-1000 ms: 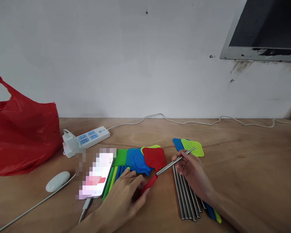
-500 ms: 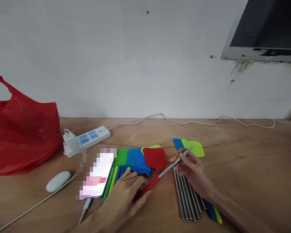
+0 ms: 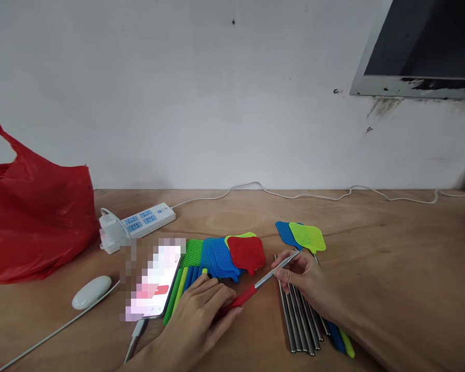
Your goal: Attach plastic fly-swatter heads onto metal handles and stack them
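Observation:
My left hand is closed on a red handle sleeve low on the wooden table. My right hand pinches a thin steel rod whose lower end sits in that red sleeve. Behind the sleeve lies a fanned pile of mesh swatter heads in green, blue, yellow-green and red, with green and blue sleeves beside them. Several bare steel rods lie under my right wrist. A blue and a yellow-green swatter head lie further back.
A phone lies left of my left hand with a cable at its near end. A white mouse-shaped object, a power strip and a red plastic bag stand at the left. A white cable runs along the wall.
The steel rod has slid further into the red sleeve and dropped lower, and my right hand has moved down and slightly left with it. My left hand stays put.

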`<act>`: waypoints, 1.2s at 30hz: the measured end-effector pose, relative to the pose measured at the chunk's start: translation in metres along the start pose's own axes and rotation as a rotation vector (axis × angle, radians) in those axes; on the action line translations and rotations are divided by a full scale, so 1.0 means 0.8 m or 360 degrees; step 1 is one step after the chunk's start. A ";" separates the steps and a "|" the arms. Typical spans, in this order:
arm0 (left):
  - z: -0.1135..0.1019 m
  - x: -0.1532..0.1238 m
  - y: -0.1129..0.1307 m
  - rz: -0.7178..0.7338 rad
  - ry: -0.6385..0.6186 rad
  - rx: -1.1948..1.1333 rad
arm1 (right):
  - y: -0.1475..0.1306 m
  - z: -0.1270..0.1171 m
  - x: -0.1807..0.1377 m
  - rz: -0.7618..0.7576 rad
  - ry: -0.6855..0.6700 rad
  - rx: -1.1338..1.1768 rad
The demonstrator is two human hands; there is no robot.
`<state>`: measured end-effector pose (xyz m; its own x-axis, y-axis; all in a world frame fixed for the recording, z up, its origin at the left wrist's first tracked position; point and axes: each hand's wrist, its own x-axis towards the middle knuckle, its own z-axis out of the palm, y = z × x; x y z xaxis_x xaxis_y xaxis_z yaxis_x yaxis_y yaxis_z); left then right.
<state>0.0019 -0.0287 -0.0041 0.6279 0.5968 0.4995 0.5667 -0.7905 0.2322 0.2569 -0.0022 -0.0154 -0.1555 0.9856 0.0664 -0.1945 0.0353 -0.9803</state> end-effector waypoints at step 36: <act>-0.011 0.016 -0.004 -0.0100 -0.0254 0.0185 | -0.011 0.014 -0.004 0.0148 0.0205 -0.0007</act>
<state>0.0032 -0.0202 0.0091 0.6605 0.6661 0.3465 0.6595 -0.7353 0.1561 0.2482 -0.0075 -0.0046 -0.0471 0.9977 -0.0489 -0.1806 -0.0566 -0.9819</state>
